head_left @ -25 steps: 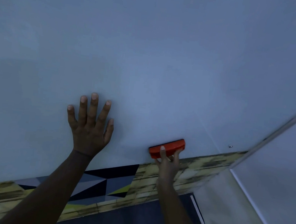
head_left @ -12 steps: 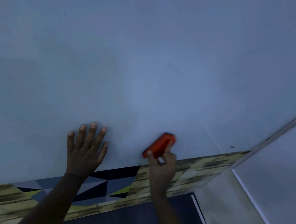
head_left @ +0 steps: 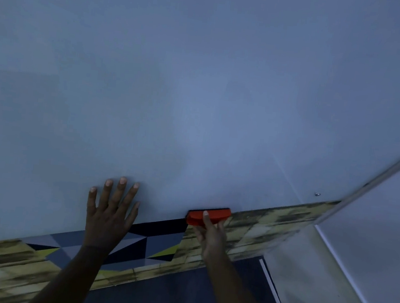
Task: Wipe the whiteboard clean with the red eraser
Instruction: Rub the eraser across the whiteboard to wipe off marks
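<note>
Left fingers: the fingers [head_left: 118, 193] of the left hand [head_left: 110, 212] are straight and spread, pressed flat against the whiteboard [head_left: 200, 89] near its lower edge.
Right fingers: the fingers [head_left: 206, 218] of the right hand [head_left: 211, 235] curl round the red eraser [head_left: 208, 216], thumb on its face, pinching it from below.
Red eraser: lies level along the whiteboard's bottom edge, touching the board, to the right of the left hand and apart from it.
Whiteboard: fills most of the view; pale, no marks visible in the dim light.
Below the board: a patterned band [head_left: 259, 231], yellowish blocks with grey, black and yellow triangles, then dark floor [head_left: 178, 297].
Right side: a glass partition [head_left: 368, 255] with a pale frame.
</note>
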The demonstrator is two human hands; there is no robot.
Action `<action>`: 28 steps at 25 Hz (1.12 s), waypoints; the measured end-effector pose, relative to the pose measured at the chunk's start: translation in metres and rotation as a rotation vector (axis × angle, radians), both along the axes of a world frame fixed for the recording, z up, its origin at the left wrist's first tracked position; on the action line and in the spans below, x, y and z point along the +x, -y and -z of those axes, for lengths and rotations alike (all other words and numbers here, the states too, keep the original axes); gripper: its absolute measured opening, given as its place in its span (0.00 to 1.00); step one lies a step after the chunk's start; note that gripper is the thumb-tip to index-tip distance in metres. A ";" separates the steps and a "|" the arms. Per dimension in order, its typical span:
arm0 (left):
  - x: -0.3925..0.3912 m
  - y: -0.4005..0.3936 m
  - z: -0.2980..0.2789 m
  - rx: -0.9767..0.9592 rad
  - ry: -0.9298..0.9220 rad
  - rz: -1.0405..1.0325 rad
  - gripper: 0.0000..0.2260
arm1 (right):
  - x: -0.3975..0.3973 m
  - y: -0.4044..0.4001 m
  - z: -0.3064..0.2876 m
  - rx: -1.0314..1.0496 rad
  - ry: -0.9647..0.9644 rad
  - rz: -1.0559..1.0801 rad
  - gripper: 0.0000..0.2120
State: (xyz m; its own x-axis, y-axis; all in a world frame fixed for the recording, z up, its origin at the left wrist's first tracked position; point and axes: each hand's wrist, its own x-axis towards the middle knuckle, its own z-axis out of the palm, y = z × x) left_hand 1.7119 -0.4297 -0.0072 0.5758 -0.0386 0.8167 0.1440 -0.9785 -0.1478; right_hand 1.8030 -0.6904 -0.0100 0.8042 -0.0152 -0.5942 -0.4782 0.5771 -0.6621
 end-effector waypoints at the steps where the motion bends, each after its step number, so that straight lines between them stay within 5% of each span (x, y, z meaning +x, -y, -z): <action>1: -0.003 -0.001 0.005 -0.002 -0.018 0.000 0.32 | -0.008 -0.012 0.003 0.023 -0.021 -0.021 0.32; 8: -0.039 0.000 0.020 -0.101 -0.204 0.013 0.33 | -0.030 -0.052 -0.024 0.126 -0.007 -0.001 0.31; 16: -0.063 -0.022 -0.027 -0.122 -0.093 0.027 0.26 | 0.014 0.028 -0.069 -0.040 0.219 0.184 0.42; 25: -0.081 -0.053 -0.049 -0.217 -0.016 -0.034 0.28 | -0.084 -0.111 -0.015 -0.009 -0.022 0.003 0.40; 28: -0.087 -0.057 -0.057 -0.270 -0.018 -0.039 0.26 | -0.076 -0.096 -0.029 -0.031 0.117 0.063 0.41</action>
